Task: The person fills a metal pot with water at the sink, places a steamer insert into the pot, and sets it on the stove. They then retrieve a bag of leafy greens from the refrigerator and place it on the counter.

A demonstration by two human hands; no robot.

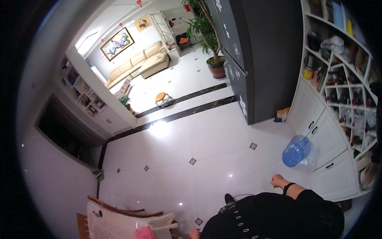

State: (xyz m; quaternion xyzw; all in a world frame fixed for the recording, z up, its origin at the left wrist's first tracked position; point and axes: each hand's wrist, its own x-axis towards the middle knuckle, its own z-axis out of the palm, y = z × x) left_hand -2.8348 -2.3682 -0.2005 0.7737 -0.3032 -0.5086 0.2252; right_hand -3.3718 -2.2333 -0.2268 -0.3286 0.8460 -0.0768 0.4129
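Observation:
My right hand is at the lower right, its fingers curled, with a black band on the wrist. Nothing shows in it. Just beyond it a clear blue plastic water jug stands on the tiled floor against white cabinet doors. Of my left hand only a small part shows at the bottom edge, beside my black top, so its fingers cannot be made out. Left of that hand is a wooden chair with a pale cover, and a pink cloth lies on it.
A tall dark refrigerator with flower patterns stands ahead on the right, by a white shelf unit with bottles. Farther off are a potted plant, a round stool and a beige sofa. A doorway is on the left.

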